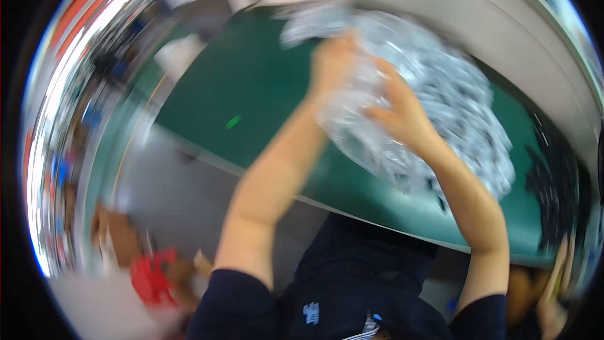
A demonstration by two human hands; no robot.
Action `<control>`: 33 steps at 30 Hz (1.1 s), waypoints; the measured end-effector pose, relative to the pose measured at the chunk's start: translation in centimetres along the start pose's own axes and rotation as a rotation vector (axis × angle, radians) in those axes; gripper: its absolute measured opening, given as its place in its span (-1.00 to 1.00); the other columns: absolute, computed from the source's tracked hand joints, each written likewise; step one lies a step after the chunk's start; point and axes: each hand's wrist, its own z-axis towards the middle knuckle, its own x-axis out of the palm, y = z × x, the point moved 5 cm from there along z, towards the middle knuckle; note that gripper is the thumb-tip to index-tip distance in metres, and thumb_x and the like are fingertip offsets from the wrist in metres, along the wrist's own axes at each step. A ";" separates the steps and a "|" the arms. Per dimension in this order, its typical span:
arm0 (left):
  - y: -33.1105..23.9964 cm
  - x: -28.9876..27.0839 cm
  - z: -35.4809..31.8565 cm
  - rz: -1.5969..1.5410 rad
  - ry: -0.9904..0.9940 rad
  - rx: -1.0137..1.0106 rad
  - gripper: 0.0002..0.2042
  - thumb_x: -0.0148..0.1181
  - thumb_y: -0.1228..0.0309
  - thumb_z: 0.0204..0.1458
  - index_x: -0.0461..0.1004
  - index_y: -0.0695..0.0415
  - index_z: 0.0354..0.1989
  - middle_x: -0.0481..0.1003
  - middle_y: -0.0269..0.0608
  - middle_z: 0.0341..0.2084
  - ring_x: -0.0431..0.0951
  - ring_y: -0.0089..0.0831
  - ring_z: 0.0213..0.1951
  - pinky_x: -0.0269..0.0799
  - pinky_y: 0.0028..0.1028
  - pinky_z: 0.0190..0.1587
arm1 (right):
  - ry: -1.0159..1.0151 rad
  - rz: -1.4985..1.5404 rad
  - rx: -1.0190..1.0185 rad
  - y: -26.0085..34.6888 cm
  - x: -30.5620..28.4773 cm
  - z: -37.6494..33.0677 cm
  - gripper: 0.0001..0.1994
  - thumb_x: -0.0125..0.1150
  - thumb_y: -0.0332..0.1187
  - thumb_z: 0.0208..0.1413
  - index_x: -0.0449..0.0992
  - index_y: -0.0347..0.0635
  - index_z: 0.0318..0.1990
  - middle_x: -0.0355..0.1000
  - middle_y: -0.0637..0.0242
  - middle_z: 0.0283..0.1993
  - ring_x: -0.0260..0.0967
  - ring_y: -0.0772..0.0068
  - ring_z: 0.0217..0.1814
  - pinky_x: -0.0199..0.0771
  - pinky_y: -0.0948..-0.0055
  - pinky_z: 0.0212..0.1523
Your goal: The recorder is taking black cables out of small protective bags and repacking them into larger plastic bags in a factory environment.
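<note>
Over the green desk (207, 97), the left hand (335, 60) is farther, its fingers too blurred to judge, clear plastic (353, 102) lies between both hands, slanting nearward to the right, and the right hand (406, 113) holds its fingers apart beside a plastic heap (465, 107).

Clear plastic film (355, 131), crumpled, glossy, at the left of a pale plastic heap (465, 97)

Two working hands (402, 113), one table (251, 75), one plastic heap (456, 94); one green scrap (233, 122)
</note>
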 end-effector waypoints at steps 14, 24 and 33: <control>9.4 -11.8 -23.1 -0.402 -0.077 -0.093 -0.81 0.17 0.46 0.00 0.46 0.29 -0.24 0.48 -0.19 -0.50 0.46 -0.51 -0.51 0.39 -0.49 -0.47 | 0.496 0.102 0.133 -5.7 13.7 -3.9 -0.51 0.15 -0.31 0.12 0.26 -0.27 0.19 0.34 0.18 0.06 0.34 0.36 0.04 0.36 0.44 0.05; 7.8 -19.0 -31.8 0.622 -0.584 -0.002 -0.73 0.16 0.55 -0.18 0.45 0.22 -0.22 0.45 -0.06 -0.19 0.46 -0.13 -0.10 0.37 -0.27 -0.06 | 0.936 1.851 0.717 -16.3 25.0 -10.9 -0.41 0.03 -0.05 0.20 0.12 -0.21 0.27 0.24 0.16 0.16 0.29 0.26 0.14 0.31 0.36 0.14; 6.3 -18.1 -41.9 0.844 -0.523 0.259 -0.48 0.30 0.36 -0.30 0.33 0.25 -0.09 0.34 0.06 -0.08 0.31 0.03 0.02 0.23 -0.12 0.08 | 1.314 0.293 -0.084 -8.9 34.3 -12.0 -0.60 -0.10 -0.15 0.26 0.23 -0.09 0.19 0.27 0.30 0.19 0.21 0.30 0.25 0.28 0.29 0.21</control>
